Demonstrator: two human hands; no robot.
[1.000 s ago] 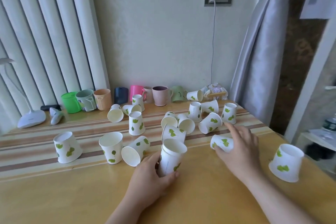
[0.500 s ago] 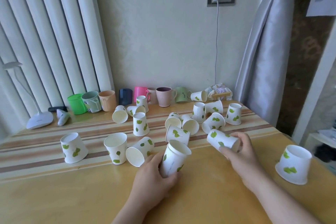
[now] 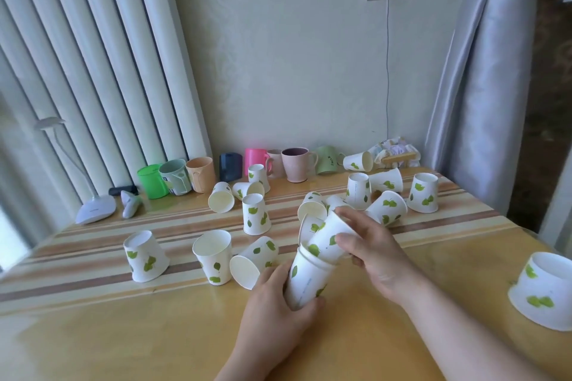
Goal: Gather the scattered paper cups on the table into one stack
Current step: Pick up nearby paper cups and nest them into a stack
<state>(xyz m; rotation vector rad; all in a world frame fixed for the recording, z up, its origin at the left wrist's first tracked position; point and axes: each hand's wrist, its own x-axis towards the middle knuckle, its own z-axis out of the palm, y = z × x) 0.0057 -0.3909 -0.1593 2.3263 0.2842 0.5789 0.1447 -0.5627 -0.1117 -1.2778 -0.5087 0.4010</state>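
Item: paper-cup stack, in progress, near front centre of the worktop.

Hands: left hand wrapped round the base of the stack, which leaned to the right; right hand gripping one leaf-printed cup, its bottom end entering the stack's mouth at a slant.

Loose stock: many paper cups scattered beyond, upright, upturned or on their sides; one upturned cup well apart at far right. Row of coloured mugs along the wall.

Risk: the slanted cup looked likely to catch on the rim and crease if pushed down askew; the side-lying cup just beside the left hand could roll if nudged.

Change: half a second before, the right hand held its cup clear of the stack, to the right; it had since brought the cup to the stack's mouth.
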